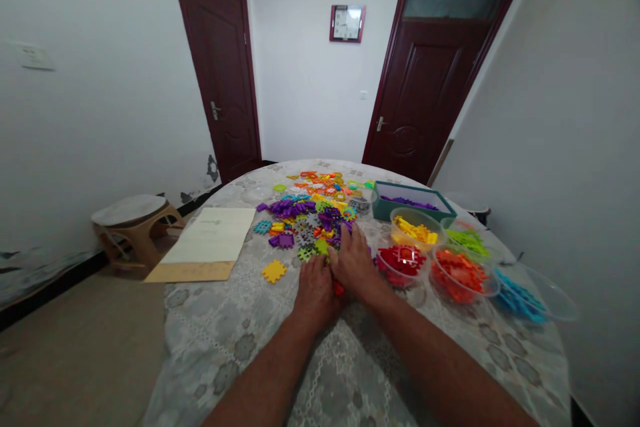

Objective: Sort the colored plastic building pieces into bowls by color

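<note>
My left hand and my right hand rest side by side on the round table, at the near edge of a heap of coloured plastic interlocking pieces. A small red piece shows between the two hands, under their inner edges. My right hand's fingers lie stretched over purple and green pieces. My left hand's fingers are curled down toward the pile, and what they hold is hidden. A lone yellow piece lies to the left of my left hand.
Clear bowls to the right hold sorted pieces: red, yellow, orange, green, blue. A teal box holds purple ones. A paper folder overhangs the left edge. A stool stands on the floor.
</note>
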`<state>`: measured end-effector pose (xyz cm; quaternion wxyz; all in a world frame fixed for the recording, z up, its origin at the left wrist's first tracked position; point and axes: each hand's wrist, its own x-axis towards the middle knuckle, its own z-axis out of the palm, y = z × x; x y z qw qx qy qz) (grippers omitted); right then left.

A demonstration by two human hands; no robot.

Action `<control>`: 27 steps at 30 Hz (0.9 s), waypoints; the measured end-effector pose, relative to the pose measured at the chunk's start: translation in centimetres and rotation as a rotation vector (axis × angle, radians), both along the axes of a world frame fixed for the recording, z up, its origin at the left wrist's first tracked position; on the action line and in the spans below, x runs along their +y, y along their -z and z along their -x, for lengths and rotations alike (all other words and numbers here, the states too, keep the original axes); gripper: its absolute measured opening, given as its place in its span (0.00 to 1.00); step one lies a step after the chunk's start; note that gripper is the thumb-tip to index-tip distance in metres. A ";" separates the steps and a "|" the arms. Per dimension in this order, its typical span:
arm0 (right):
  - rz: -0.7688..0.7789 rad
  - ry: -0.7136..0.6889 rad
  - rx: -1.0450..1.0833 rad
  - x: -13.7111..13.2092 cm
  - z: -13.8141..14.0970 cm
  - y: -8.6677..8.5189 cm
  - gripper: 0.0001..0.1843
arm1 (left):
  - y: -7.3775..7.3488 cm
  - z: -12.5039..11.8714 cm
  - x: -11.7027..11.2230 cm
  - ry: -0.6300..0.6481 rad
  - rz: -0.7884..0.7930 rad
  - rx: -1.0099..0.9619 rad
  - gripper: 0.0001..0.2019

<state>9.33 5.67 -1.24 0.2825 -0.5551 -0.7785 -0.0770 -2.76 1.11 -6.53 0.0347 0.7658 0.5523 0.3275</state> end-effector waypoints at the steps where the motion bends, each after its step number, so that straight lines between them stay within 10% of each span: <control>1: 0.024 0.053 -0.008 0.8 0.4 -0.2 0.34 | 0.0 0.0 0.0 0.000 -0.001 -0.010 0.35; 9: 0.192 0.365 -0.046 3.3 1.4 -0.3 0.34 | 0.8 -0.2 -0.2 -0.066 -0.020 -0.062 0.31; 27: 0.396 0.087 -0.149 -1.9 0.1 -1.6 0.19 | 2.3 -0.3 0.4 0.002 -0.081 -0.139 0.48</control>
